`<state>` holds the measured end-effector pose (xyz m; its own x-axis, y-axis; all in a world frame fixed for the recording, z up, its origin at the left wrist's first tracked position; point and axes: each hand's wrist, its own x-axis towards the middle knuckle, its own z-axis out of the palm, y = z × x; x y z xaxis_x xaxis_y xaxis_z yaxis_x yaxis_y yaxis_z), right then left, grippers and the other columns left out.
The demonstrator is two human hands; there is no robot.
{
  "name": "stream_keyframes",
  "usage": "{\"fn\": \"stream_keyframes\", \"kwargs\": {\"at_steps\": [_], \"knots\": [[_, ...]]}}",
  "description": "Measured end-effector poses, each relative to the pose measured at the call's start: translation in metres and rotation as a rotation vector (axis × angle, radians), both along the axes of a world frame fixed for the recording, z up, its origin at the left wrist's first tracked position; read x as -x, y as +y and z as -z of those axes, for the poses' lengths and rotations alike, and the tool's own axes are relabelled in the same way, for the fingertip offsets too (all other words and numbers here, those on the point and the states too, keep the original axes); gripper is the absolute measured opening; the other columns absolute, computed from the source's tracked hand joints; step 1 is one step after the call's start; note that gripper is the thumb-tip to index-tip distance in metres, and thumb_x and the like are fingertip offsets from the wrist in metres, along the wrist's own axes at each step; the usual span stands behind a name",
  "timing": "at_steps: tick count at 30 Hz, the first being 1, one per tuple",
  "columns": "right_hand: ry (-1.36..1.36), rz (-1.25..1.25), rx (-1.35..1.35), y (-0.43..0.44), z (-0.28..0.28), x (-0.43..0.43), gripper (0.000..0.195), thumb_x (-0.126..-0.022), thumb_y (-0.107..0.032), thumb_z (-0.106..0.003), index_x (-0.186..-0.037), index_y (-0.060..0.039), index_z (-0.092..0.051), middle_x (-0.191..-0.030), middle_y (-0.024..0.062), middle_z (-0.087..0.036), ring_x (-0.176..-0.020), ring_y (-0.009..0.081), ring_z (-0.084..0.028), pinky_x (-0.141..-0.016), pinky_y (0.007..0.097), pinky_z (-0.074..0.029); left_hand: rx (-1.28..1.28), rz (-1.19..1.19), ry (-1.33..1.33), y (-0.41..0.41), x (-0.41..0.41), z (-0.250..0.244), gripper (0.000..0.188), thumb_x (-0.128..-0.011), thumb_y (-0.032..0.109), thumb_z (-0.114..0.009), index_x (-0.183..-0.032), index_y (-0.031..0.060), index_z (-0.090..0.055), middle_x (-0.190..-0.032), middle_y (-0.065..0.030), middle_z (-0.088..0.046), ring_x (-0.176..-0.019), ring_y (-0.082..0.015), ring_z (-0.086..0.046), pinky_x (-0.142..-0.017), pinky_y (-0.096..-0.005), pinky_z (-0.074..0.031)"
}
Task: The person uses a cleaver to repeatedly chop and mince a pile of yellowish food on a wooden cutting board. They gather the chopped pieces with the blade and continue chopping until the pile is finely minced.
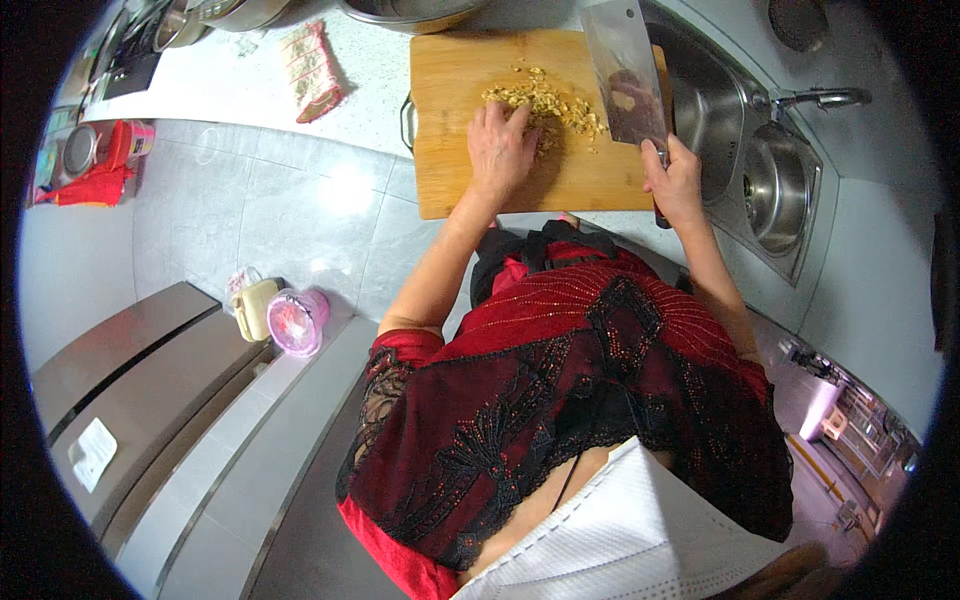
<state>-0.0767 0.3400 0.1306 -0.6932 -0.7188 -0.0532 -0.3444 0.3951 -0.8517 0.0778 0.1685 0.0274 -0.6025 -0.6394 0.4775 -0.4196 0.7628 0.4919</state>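
My right hand (679, 176) grips the dark handle of a cleaver (622, 67). Its broad metal blade is raised over the right edge of a wooden cutting board (457, 176) and points away from me. My left hand (501, 146) is palm down on the board, its fingertips at the near left side of a pile of chopped yellow-brown food (555, 101). The fingers are spread a little, and I see nothing held in them. Some of the pile lies in shadow beside the thumb. Smaller bits are scattered towards the cleaver.
A double-basin steel sink (709, 142) with a faucet (825, 97) adjoins the board on the right. Behind the board stands a metal basin (412, 15). A patterned cloth (311, 71) lies on the white counter (217, 82) to the left. A pink lined bucket (298, 322) stands lower left.
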Motion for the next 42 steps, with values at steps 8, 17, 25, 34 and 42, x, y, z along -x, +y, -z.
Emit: {"fn": "stream_keyframes", "kwargs": {"at_steps": [8, 17, 25, 34, 42], "knots": [[-0.040, 0.060, -0.066, 0.032, 0.012, 0.011, 0.021, -0.092, -0.019, -0.057, -0.088, 0.0015, -0.055, -0.064, 0.0053, -0.057, -0.046, 0.0112, -0.051, -0.042, 0.0284, -0.044, -0.222, 0.070, 0.065, -0.032, 0.016, 0.017, 0.022, -0.080, 0.007, -0.057, -0.100, 0.0086, -0.067, -0.087, -0.0200, -0.061, -0.076, -0.0386, -0.059, -0.068, -0.0443, -0.049], [0.025, 0.002, -0.043, 0.041, 0.027, 0.017, 0.019, -0.092, -0.018, -0.058, -0.089, 0.0004, -0.058, -0.062, 0.0031, -0.055, -0.047, 0.0089, -0.051, -0.044, 0.0262, -0.042, 0.096, 0.227, -0.216, 0.006, 0.046, -0.003, 0.019, -0.074, 0.010, -0.056, -0.089, 0.0104, -0.068, -0.091, -0.0090, -0.060, -0.095, -0.0275, -0.054, -0.083, -0.0415, -0.041], [-0.008, -0.046, -0.056, 0.035, 0.019, 0.014, 0.020, -0.090, -0.018, -0.059, -0.090, 0.0022, -0.060, -0.069, 0.0130, -0.062, -0.059, 0.0158, -0.056, -0.056, 0.0330, -0.045, 0.077, 0.294, -0.243, 0.013, 0.057, 0.013, 0.016, -0.075, 0.011, -0.056, -0.089, 0.0099, -0.062, -0.086, -0.0105, -0.057, -0.088, -0.0290, -0.055, -0.078, -0.0415, -0.041], [-0.036, -0.140, -0.070, 0.019, 0.020, -0.001, 0.020, -0.088, -0.018, -0.061, -0.081, 0.0007, -0.056, -0.062, 0.0108, -0.058, -0.054, 0.0159, -0.053, -0.052, 0.0341, -0.042, 0.075, -0.059, -0.014, 0.007, -0.031, 0.012, 0.016, -0.072, 0.009, -0.066, -0.089, 0.0119, -0.067, -0.085, -0.0055, -0.060, -0.083, -0.0263, -0.056, -0.071, -0.0397, -0.041], [0.245, -0.381, -0.100, -0.015, 0.026, -0.023, 0.023, -0.087, -0.017, -0.063, -0.080, 0.0031, -0.053, -0.060, 0.0162, -0.054, -0.052, 0.0204, -0.055, -0.050, 0.0366, -0.041, 0.061, -0.006, -0.022, 0.027, -0.065, 0.027, 0.019, -0.074, 0.009, -0.059, -0.092, 0.0120, -0.066, -0.093, -0.0032, -0.060, -0.085, -0.0247, -0.054, -0.072, -0.0388, -0.041]]}}
